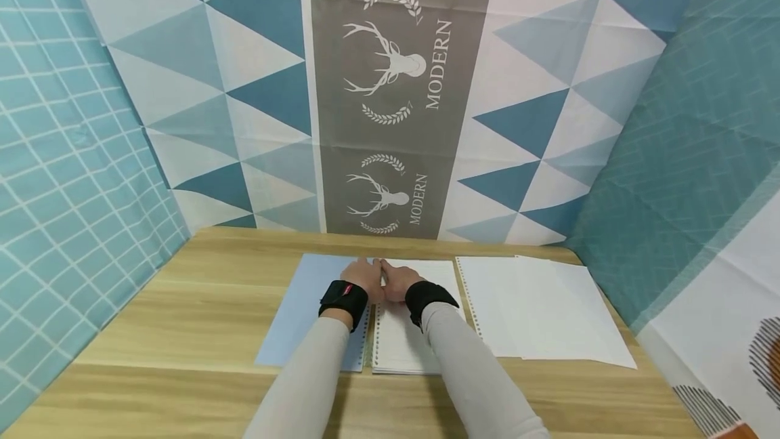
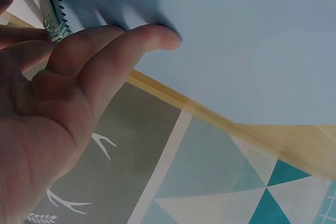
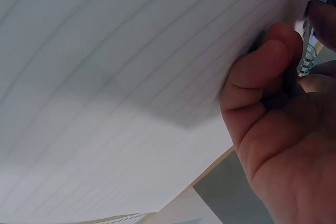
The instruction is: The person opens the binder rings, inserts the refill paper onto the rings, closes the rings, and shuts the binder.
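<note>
In the head view both hands meet over the gap between a light blue notebook cover and a stack of lined loose-leaf paper. The left hand is on the cover side, the right hand on the paper side. Between their fingertips runs a clear ring binding, which both hands pinch near its far end. Left-hand fingers also lie against the cover in the left wrist view. Curled right-hand fingers rest by the punched edge of the paper, and the same rings show beyond them.
More white punched sheets lie spread to the right of the stack on the wooden table. Patterned cloth hangs behind the table, with tiled-print cloth along the left side. Black bands circle both wrists.
</note>
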{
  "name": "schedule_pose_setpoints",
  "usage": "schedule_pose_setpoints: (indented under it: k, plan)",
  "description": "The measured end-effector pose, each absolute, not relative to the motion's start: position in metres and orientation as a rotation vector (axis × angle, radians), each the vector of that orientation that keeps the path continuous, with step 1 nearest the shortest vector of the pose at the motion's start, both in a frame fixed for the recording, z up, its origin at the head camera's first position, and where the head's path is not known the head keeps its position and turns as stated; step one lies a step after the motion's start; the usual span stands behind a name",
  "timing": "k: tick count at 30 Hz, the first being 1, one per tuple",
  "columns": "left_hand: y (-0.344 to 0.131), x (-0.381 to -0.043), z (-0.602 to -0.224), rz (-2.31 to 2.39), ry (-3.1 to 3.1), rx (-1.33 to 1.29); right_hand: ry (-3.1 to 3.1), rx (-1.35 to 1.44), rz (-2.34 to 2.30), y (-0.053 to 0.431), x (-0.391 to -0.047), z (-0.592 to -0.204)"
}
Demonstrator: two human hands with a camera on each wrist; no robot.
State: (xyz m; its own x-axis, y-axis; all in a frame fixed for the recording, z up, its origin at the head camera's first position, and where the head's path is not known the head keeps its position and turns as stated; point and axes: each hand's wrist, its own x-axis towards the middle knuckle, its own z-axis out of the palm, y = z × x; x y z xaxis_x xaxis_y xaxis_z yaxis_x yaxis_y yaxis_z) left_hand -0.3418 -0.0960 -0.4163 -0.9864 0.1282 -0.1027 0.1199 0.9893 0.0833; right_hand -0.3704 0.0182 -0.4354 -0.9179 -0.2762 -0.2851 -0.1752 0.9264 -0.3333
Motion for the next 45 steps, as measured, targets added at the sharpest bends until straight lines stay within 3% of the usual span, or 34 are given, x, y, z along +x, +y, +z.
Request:
schedule_pose_setpoints:
  k: [45]
  plan:
    - [-0.096,-0.355,-0.413,0.177,3.033,0.127,2.862,-0.358,-0.333,0.021,-0.353,-0.423]
